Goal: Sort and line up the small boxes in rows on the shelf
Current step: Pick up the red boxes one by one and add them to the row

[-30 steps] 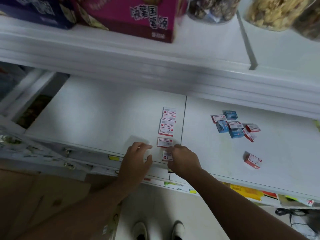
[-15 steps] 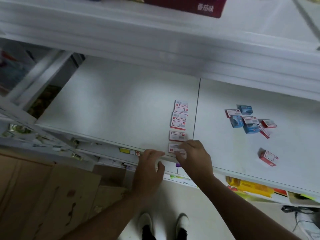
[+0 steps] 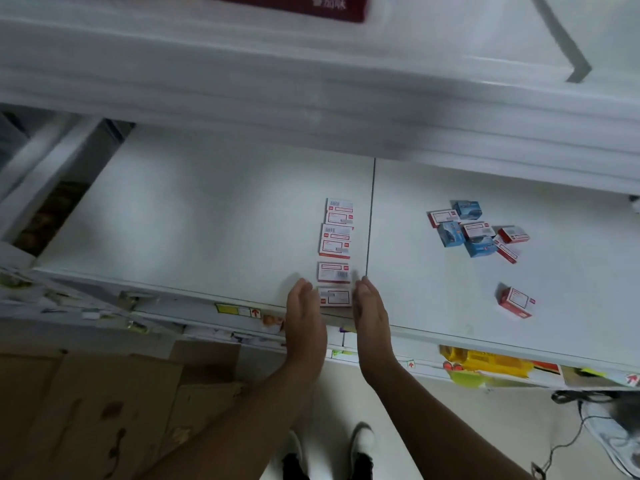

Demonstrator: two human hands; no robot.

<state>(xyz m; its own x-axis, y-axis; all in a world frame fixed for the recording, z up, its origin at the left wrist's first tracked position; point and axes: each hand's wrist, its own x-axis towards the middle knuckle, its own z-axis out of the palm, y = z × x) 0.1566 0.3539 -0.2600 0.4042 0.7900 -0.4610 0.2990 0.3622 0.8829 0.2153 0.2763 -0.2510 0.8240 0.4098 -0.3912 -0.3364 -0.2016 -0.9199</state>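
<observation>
Several small red-and-white boxes lie in a straight row [image 3: 335, 247] on the white shelf [image 3: 207, 220], just left of its seam. The nearest box [image 3: 334, 297] of that row sits at the front edge between my two hands. My left hand [image 3: 304, 317] stands flat on edge against its left side, and my right hand [image 3: 370, 315] stands the same way at its right side. Neither hand holds anything. To the right lies a loose heap [image 3: 479, 230] of red and blue boxes. A single red box [image 3: 516, 301] sits apart, nearer the front.
An upper shelf [image 3: 311, 81] overhangs the back of the work area, with a dark red carton [image 3: 311, 5] on it. Cardboard boxes [image 3: 86, 410] stand on the floor at the lower left. A cable [image 3: 571, 441] lies on the floor at the right. My feet show below.
My right hand let go of the nearest box and turned on edge. My left hand moved right from the shelf front. Both hands now flank that box.
</observation>
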